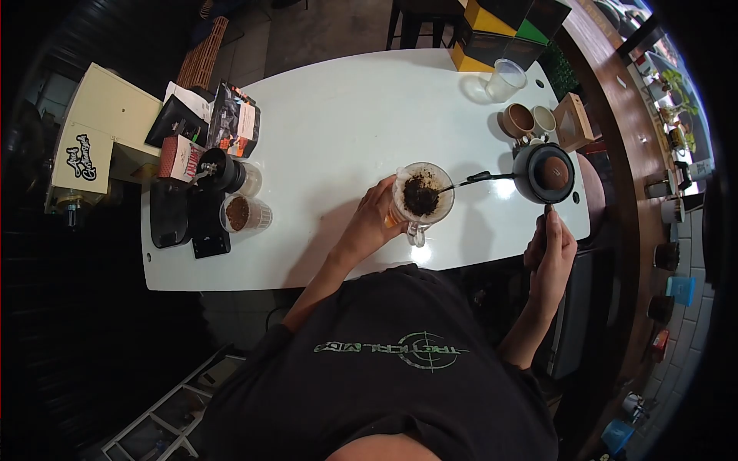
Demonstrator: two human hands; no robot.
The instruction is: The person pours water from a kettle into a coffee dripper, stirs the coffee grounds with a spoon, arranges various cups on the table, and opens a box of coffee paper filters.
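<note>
My left hand (372,219) is curled around the side of a clear coffee dripper (444,178) with a glass handle below its rim. Dark, wet-looking coffee grounds (420,195) lie inside a pale paper filter. Whether the fingers grip the dripper itself or a vessel beneath it is hard to tell from above. In my right hand (550,247) is the handle of a black gooseneck kettle (525,170), held over the table's right side. Its thin spout (473,178) reaches left, with the tip over the dripper's right edge. A water stream cannot be made out.
On the white table (330,115), a hand grinder (219,170), a cup of brown grounds (244,213), a black scale (209,238) and a coffee bag (234,119) stand left. Brown cups (518,120), a plastic cup (506,79) and boxes (500,34) are at the right.
</note>
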